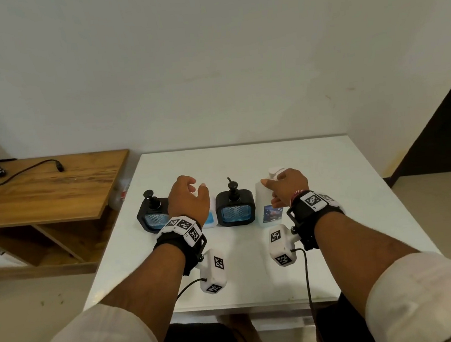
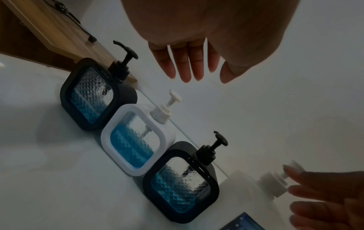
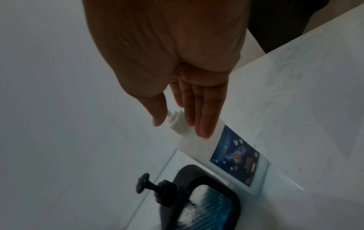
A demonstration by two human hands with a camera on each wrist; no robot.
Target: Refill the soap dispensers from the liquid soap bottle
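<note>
The only readable print stands on the blue rectangular label of the white translucent plastic soap bottle — in the right wrist view its large pale letters seem to spell "QUARANT", running along the label's length. The smaller lines beneath are too blurred to read. The black-and-white square markers on the wristbands carry patterns only — no letters.
</note>
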